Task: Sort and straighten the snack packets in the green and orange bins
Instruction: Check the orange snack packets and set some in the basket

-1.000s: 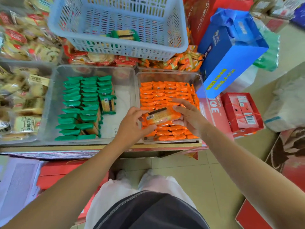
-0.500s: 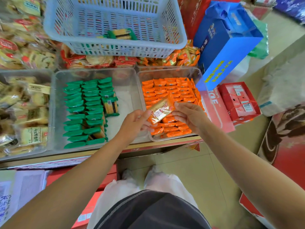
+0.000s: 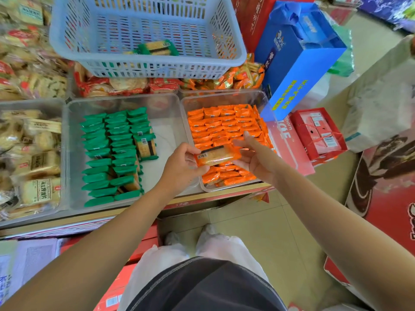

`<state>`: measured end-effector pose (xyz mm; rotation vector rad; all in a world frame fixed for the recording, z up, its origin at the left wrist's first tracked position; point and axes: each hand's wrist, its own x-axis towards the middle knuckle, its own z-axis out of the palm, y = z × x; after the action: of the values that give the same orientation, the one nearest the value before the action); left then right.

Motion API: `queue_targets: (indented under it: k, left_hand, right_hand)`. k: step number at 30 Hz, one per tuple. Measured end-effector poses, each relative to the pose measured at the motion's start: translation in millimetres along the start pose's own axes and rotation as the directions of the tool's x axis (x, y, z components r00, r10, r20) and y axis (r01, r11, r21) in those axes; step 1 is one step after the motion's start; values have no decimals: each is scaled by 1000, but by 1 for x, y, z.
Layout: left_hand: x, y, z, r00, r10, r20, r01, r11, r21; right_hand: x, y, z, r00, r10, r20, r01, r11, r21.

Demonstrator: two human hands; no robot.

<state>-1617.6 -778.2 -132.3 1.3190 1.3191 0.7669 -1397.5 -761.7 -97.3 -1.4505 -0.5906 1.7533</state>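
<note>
Orange packet (image 3: 217, 156) now level, untilted.

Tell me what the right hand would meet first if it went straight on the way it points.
The right hand points leftward and slightly away, so first the orange packet it holds, then probably the left hand gripping the other end; depth is unclear.

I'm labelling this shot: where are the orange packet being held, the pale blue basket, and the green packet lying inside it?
orange packet (image 3: 216, 156): head view, middle of its front.
basket (image 3: 146, 70): head view, its near wall.
green packet (image 3: 157, 48): head view, its middle.
</note>
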Motion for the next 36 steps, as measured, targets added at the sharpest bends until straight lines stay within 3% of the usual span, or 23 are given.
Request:
queue_targets:
  k: [3,8,11,13,15,17,18,22,26,36]
  left_hand:
    - [-3,0,4,994,106,12,-106,990,88]
    - [-2,0,7,997,-49,65,63,971,-231]
    - [1,-5,2,994,-39,100,69,946,-316]
    - [0,-8,-2,990,14,141,17,977,-212]
    - [-2,-14,-3,985,94,147,-111,987,119]
    - [-7,-23,-3,969,201,142,-243,869,431]
    - [-9,-28,-3,959,242,147,-284,814,506]
    - [-17,-46,1,933,295,208,-360,722,591]
    - [-22,-57,2,927,284,244,-374,686,624]
    - [-25,-60,7,925,279,258,-380,656,652]
  right_hand:
    - [0,3,-5,999,-30,-26,25,986,-166]
    - [1,1,-14,992,-117,-44,107,976,-189]
    - [4,-1,-18,991,-131,-20,124,970,-210]
    - [4,-4,-22,981,-192,-12,179,934,-310]
    - [3,-9,-26,965,-259,37,249,863,-440]
    - [1,-8,-25,949,-287,130,310,771,-557]
    - [1,-5,-22,940,-294,172,337,721,-605]
    - [3,0,-9,898,-335,285,432,548,-716]
    - [5,-6,-8,886,-265,380,461,421,-781]
    - [20,14,0,870,-197,452,493,305,-815]
